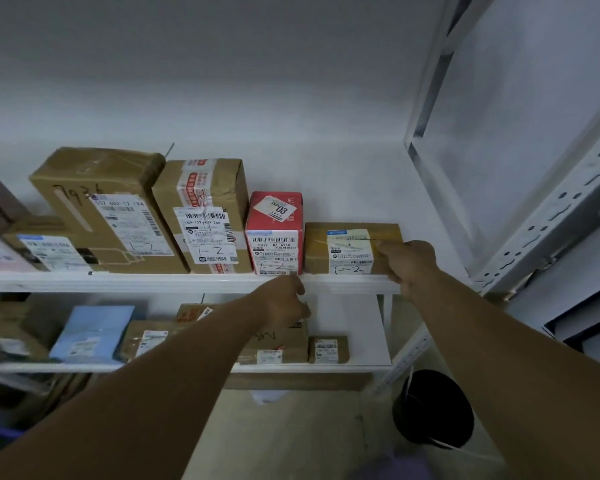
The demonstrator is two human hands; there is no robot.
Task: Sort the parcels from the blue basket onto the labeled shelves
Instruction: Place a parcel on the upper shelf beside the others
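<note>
The right hand (409, 265) grips a low brown cardboard parcel (347, 249) at the right end of the upper shelf (153, 282). The thumb lies across the parcel's top front edge and the other fingers curl round its right side. The parcel sits flat at the shelf's front edge, its label facing out with "1-2" handwritten on it. Just beside its left side stands a red parcel (274, 233), then a taped brown parcel (205, 216) and a tall brown parcel marked 7936 (101, 209), all along the front edge and all marked "1-2". The left hand (284, 303) is just below the shelf's front edge, under the red parcel's right front corner. Its fingers are curled in with one fingertip up at the edge; whether it pinches anything cannot be told. On the lower shelf (354, 320) lie a pale blue packet (94, 334) and several small brown parcels (328, 348). A black bucket (433, 410) stands on the floor below the shelves' right end
</note>
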